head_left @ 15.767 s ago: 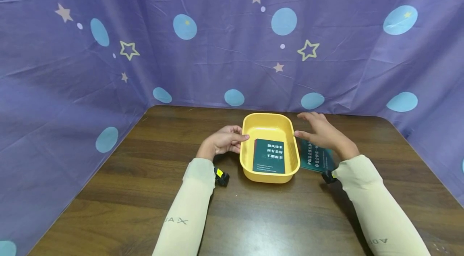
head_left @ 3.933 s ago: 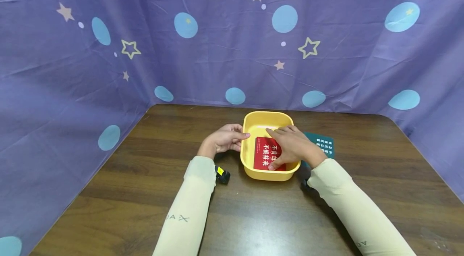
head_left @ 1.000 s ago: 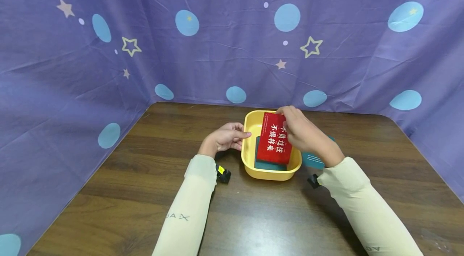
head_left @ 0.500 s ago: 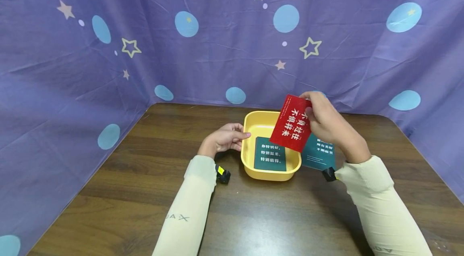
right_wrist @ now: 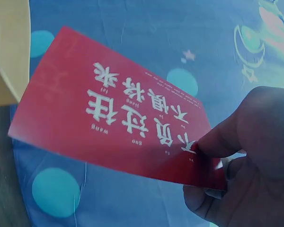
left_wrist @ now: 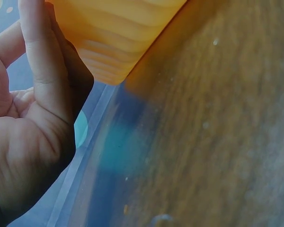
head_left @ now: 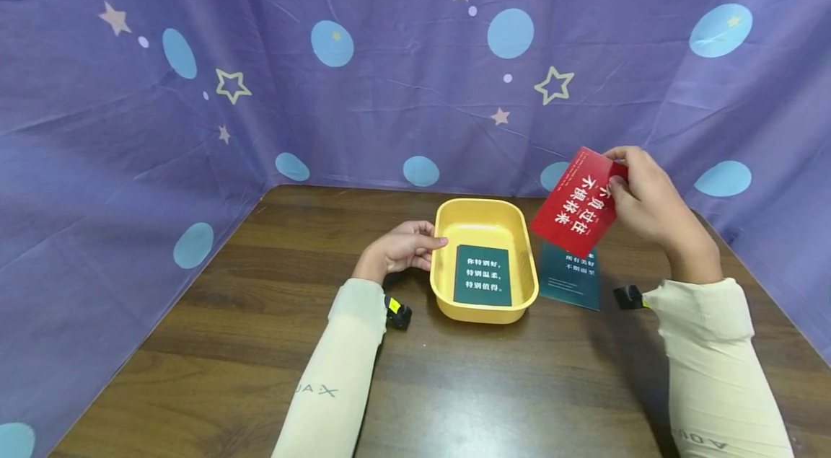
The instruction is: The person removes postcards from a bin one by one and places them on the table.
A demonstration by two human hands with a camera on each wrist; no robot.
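red card (head_left: 571, 204) moved to tray's (head_left: 483, 314) two o'clock, right hand (head_left: 656, 200) pinching it; left hand (head_left: 401, 247) grips tray; wooden table (head_left: 273, 278), curtain (head_left: 409, 112) beyond.

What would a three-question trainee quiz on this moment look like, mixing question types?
1. True or false: the left grip holds the side of the yellow, open tray with rounded corners.

2. Multiple choice: as the person sees it, where is the dark green rectangular card outside the tray?
A. left of the tray
B. behind the tray
C. right of the tray

3. Open: where is the red rectangular card with white writing?

Key: 1. True. 2. C. 3. Pinched in the right grip, held up outside the tray.
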